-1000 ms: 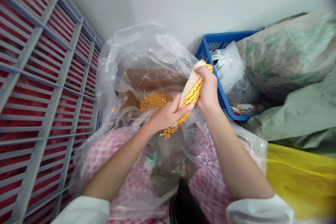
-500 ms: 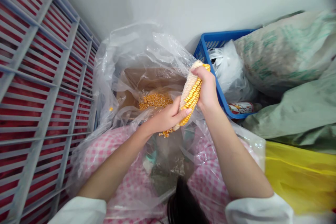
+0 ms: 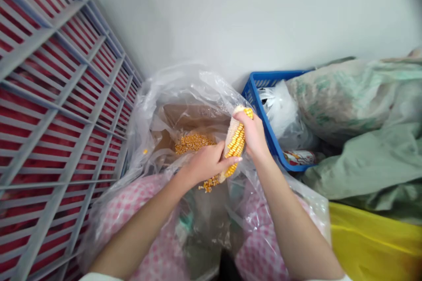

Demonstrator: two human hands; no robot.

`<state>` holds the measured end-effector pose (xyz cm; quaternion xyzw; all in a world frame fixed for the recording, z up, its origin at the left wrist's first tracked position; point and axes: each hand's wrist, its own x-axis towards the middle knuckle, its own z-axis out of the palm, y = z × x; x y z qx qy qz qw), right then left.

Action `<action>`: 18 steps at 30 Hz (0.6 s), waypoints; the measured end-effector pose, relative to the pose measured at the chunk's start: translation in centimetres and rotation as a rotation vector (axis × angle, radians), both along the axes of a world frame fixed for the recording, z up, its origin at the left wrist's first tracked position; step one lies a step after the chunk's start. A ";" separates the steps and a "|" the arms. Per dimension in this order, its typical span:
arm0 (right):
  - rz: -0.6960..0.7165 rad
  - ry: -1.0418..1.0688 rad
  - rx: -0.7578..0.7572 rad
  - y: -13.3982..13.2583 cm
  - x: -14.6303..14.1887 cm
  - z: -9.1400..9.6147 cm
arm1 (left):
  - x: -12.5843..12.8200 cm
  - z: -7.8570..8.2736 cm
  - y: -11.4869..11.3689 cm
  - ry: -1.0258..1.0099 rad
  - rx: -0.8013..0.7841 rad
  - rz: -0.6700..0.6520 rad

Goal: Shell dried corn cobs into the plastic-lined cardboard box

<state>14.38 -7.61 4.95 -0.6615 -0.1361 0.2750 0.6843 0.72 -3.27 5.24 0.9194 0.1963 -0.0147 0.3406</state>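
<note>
By a white wall (image 3: 231,22), left hand (image 3: 206,164) and right hand (image 3: 250,134) grip a partly hidden corn cob (image 3: 234,142).

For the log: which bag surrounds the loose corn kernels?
The clear plastic bag around the cardboard box, by the left hand; the white bag sits in the blue crate.

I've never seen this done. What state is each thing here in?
Corn cob: partly stripped, pale bare patches beside remaining yellow kernels.
Left hand: closed around the cob's lower part.
Right hand: gripping the cob's upper end.
Loose corn kernels: heaped inside the bag.
Clear plastic bag: open, crumpled.
Blue basket: tilted, stuffed with a white plastic bag.
</note>
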 end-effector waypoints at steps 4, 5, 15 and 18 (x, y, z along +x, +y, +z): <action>-0.008 0.047 -0.027 -0.1 -0.3 -0.2 | -0.4 0.3 0.1 0.122 0.288 -0.107; 0.008 0.072 -0.051 -0.1 -0.3 -0.4 | -0.5 0.2 0.0 0.138 0.319 -0.132; -0.071 0.185 -0.069 0.1 0.0 -1.3 | -0.8 -0.8 -0.2 0.021 0.249 -0.053; -0.074 0.167 -0.106 0.3 -0.4 -1.5 | -0.7 -0.9 -0.2 0.038 0.150 0.024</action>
